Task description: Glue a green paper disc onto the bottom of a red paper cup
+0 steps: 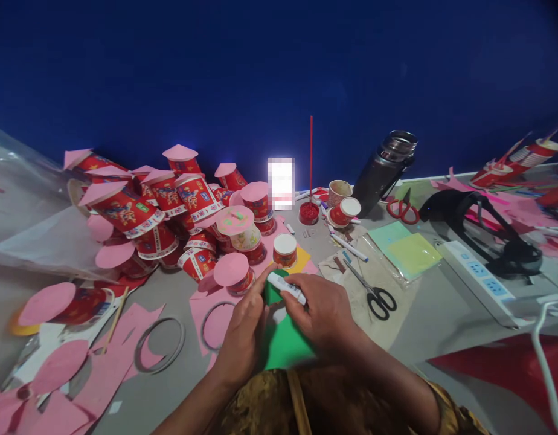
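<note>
My right hand [323, 307] is wrapped round a white glue stick [285, 287], whose print is too small to read. It lies over the top part of a piece of green paper [284, 345] close to my body. Along the paper's left side, my left hand [248, 323] grips the sheet, its fingertips near the glue stick's far end. Just beyond my hands stands a small red paper cup with a white top [285, 249]. To their left is a cup with a pink paper disc [231, 270] on it.
Several red cups with pink paper tops [125, 211] are heaped at the left. Black-handled scissors [381, 302] lie at right, near a power strip [478, 279]. A dark flask [383, 172] and red-handled scissors [403, 211] are farther back. Tape rings [183, 338] and pink scraps lie at left.
</note>
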### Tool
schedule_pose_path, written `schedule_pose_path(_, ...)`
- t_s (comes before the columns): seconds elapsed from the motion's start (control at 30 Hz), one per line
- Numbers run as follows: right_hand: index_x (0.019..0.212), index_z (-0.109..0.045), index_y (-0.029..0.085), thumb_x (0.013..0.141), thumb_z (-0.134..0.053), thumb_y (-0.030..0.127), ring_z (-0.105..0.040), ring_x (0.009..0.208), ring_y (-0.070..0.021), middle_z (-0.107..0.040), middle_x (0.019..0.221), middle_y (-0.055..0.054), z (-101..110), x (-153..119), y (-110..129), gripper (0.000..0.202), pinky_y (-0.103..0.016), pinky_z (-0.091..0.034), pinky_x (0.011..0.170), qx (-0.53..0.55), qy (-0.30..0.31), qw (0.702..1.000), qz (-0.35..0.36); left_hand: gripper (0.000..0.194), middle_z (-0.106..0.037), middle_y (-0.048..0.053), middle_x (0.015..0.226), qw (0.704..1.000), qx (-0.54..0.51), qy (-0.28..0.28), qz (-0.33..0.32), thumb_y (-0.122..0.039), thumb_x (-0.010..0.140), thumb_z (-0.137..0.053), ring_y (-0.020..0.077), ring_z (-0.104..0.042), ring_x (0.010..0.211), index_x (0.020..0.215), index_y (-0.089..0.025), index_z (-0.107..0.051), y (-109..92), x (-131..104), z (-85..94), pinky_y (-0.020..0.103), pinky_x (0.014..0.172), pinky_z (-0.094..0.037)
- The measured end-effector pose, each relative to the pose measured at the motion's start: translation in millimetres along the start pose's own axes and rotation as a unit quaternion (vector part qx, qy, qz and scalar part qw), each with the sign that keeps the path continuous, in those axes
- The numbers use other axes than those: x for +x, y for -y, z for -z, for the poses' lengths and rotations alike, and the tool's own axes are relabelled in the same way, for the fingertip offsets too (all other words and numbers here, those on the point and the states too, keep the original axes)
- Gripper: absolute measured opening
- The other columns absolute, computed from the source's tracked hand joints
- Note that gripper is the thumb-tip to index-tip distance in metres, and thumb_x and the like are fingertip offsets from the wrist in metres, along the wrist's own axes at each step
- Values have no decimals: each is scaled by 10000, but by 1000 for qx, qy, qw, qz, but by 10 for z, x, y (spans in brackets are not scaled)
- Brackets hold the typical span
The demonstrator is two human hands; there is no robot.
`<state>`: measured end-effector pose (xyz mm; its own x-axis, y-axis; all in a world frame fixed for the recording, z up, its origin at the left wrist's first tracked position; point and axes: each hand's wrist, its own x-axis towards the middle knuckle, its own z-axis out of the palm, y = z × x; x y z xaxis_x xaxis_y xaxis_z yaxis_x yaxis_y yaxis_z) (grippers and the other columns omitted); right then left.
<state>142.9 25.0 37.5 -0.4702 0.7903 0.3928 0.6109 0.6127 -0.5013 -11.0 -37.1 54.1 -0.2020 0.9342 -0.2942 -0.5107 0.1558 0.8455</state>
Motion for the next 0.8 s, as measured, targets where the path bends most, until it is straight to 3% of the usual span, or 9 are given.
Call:
schedule_pose_path(0.1,1114,-727,213,1018,-566,377,-726,864,-213,-796,974,-63,-8,-3,-2,249,-292,-467,759,-3,-17,1000,-2,536,-674,101,1409,999,37,14,2,-513,840,-751,330,-593,1332,1301,-241,-718,-4,5,-24,363,1077,-514)
schedule_pose_path(0.2,1105,-732,212,1030,-556,352,-728,861,-209,-798,958,-55,19,-6,-8,237,-294,-470,765,0,-47,998,32,429,-705,91,1324,990,125,-29,-62,-493,851,-743,308,-597,1288,1191,-234,-781,-49,33,-15,337,1088,-472)
schedule_pose_path(0.33,1116,-732,206,1032,-561,332,-725,841,-200,-796,914,-56,70,-24,-26,228,-291,-476,754,6,-64,996,57,246,-753,87,1085,947,262,-93,-164,-364,744,-841,284,-640,1100,946,-223,-839,-149,87,19,319,1002,-462)
schedule_pose_path(0.47,1099,-736,202,1029,-557,348,-727,846,-191,-802,934,-57,79,-47,-26,242,-282,-487,770,26,-66,996,48,72,-764,63,890,915,329,-104,-210,-276,707,-835,254,-660,917,765,-237,-815,-206,124,19,312,897,-465)
schedule_pose_path(0.67,1074,-746,203,1022,-553,333,-727,848,-196,-800,917,-60,109,-48,-19,239,-276,-483,758,18,-71,997,24,138,-708,19,714,892,381,-86,-229,-267,787,-728,193,-624,718,654,-230,-719,-204,122,-27,280,715,-452)
schedule_pose_path(0.8,1066,-744,211,1008,-555,328,-729,858,-194,-796,954,-66,172,-44,-60,229,-275,-504,771,24,-79,997,-5,147,-669,1,672,909,355,-91,-200,-280,782,-722,169,-592,664,650,-219,-699,-201,120,-34,263,653,-446)
